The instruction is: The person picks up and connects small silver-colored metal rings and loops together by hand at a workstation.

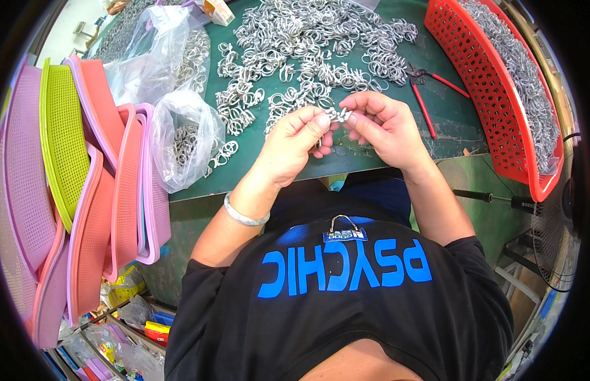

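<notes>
Centre of the frame, just above the near edge of a green table (447, 120): left hand (294, 141) and right hand (382, 126) brought together, fingertips nearly touching. Pinched between them, a small silvery metal clip (339, 115), gripped by the left thumb and forefinger on one side and by the right fingertips on the other. Both hands closed narrowly around it, remaining fingers curled in; unclear from here whether one clip or two. On the left wrist, a pale bangle (244, 217).

Directly behind the hands, filling the upper middle of the frame, a wide loose heap of the same metal clips (308, 47) spread over the table, its nearest pieces just beyond the knuckles. Right of the right hand, well clear of it, red-handled pliers (428, 95) lying flat on the green surface. Further right, along the frame's right side, a long red perforated basket (498, 108) tilted up on edge and filled with more grey metal parts.

Left of the left hand, a clear plastic bag (184, 140) slumped open at the table's edge with some clips inside; above it, in the upper left, a second crumpled clear bag (152, 54). Far left, a stack of shallow mesh trays (85, 184) leaning on edge, pink, lilac and lime green. Lower half of the frame: a black shirt with blue lettering (346, 298), forearms rising from it to the table.
</notes>
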### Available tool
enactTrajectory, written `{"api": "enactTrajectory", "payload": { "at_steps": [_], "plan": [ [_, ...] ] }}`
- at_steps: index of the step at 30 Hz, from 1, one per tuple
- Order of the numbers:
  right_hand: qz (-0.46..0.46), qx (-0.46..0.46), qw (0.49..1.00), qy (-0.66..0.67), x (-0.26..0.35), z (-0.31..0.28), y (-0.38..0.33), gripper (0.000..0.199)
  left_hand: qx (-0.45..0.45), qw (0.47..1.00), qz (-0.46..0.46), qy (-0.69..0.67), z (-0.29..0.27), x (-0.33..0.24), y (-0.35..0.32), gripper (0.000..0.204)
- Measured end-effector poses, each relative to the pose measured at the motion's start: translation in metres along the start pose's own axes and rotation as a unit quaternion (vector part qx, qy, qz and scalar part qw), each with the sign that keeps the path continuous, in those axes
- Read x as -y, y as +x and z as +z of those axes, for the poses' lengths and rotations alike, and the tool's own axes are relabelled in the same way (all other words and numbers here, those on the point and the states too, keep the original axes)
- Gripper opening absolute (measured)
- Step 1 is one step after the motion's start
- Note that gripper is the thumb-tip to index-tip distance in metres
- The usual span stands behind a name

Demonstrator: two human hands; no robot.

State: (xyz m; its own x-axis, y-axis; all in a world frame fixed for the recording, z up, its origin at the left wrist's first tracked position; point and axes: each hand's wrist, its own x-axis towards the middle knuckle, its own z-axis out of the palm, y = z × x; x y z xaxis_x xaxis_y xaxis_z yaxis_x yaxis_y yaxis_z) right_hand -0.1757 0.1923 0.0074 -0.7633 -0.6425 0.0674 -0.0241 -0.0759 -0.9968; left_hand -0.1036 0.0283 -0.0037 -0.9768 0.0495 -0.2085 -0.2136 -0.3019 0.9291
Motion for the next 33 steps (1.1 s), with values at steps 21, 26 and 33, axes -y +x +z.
{"api": "enactTrajectory", "payload": {
  "at_steps": [21, 26, 33],
  "plan": [
    [-0.109, 0.012, 0.979, -0.171, 0.002, -0.007, 0.003, 0.014, -0.009, 0.999, 0.006, 0.034, 0.004, 0.001, 0.001, 0.024],
    [-0.141, -0.012, 0.976, -0.166, -0.001, -0.003, 0.003, 0.012, -0.007, 0.998, -0.033, -0.05, 0.003, -0.002, 0.001, 0.023],
    [0.063, 0.023, 0.997, -0.035, 0.002, -0.006, 0.006, 0.013, -0.023, 0.997, -0.038, -0.07, 0.002, 0.003, 0.004, 0.024]
  ]
}}
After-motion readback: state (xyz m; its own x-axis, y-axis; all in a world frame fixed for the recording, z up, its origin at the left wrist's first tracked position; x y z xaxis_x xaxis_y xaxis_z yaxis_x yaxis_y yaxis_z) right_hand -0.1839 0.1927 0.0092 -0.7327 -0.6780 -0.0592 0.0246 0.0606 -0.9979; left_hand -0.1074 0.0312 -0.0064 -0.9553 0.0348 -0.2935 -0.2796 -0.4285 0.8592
